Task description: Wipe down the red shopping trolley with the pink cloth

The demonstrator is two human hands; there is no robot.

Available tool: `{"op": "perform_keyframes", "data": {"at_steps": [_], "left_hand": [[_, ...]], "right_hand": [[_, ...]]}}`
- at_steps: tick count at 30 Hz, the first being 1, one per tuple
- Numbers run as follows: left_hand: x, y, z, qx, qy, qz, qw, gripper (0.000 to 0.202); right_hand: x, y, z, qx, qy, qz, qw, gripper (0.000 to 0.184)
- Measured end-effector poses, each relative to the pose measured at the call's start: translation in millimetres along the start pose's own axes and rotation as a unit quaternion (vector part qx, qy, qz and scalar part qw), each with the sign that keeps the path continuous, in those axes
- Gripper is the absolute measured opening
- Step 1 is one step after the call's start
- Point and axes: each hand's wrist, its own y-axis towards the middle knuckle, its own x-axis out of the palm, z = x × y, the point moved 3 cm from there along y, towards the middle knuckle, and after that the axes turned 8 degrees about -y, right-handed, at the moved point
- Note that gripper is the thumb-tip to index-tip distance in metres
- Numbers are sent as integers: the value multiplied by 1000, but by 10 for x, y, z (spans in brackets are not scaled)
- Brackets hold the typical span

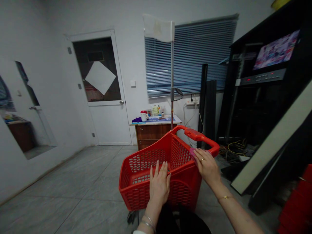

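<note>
A red plastic shopping basket (146, 169) on wheels stands on the tiled floor right in front of me, tilted. My left hand (159, 183) rests flat on its near rim with the fingers stretched out. My right hand (207, 165) presses a small pink cloth (192, 152) against the basket's upper edge, just below the red handle (200, 136). A metal pole (172, 81) with a white flag on top rises from behind the basket.
A wooden desk (152, 131) with a jar and small items stands against the far wall under a blind-covered window. A white door (107, 97) is at the left. Black shelving with a screen (268, 81), a leaning board and cables fill the right side.
</note>
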Motion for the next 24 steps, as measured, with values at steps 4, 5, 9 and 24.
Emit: {"op": "perform_keyframes", "data": {"at_steps": [4,5,9,24], "left_hand": [[20,-4,16,-3,2,7,1000,50],[22,-5,14,-2,5,8,1000,50],[24,-8,-15,7,16,4,1000,52],[27,1,3,3,-3,-5,1000,50]], "right_hand": [[103,-106,-378,37,-17,19,999,30],[140,-143,-554,16,-5,0,1000,30],[159,-178,-784,-74,41,-70,994,34],[194,-97,-625,-60,30,-60,996,28]]}}
